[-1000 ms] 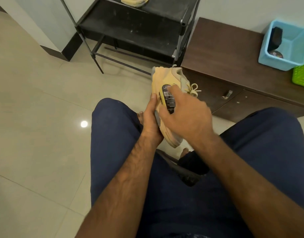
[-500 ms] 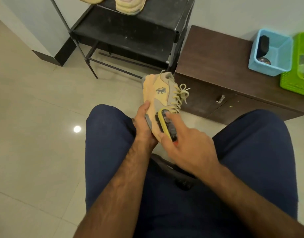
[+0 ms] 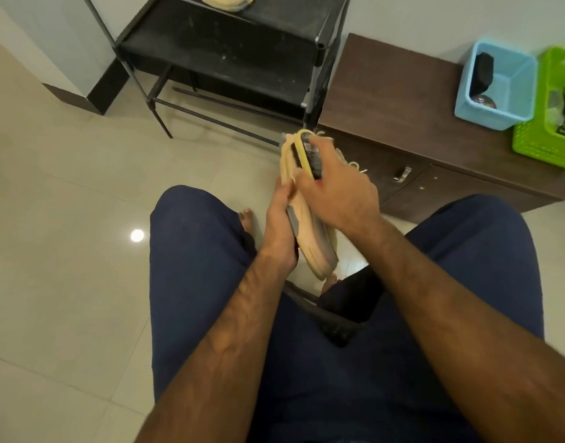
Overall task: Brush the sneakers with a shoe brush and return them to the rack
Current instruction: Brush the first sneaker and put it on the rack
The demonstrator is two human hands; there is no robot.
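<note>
Head view: rack (image 3: 230, 59) beside brown cabinet (image 3: 396, 100)

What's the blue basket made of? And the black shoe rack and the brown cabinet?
Blue basket: likely plastic, with smooth, evenly coloured moulded walls.
Shoe rack: probably painted metal tubes with matte black, dusty shelves.
Cabinet: wood or wood-look laminate, showing brown grain.

My right grip (image 3: 335, 193) covers most of the shoe brush (image 3: 310, 159); only its yellow rim and a strip of dark back show. The sneaker (image 3: 309, 238) has its upper hidden behind that grip, and the fingers of my left grip (image 3: 279, 231) are lost behind its sole. The other sneaker (image 3: 226, 1) on the rack (image 3: 242, 59) is cut by the top edge. The green basket (image 3: 543, 139) runs off the right edge, its contents too blurred to name.
</note>
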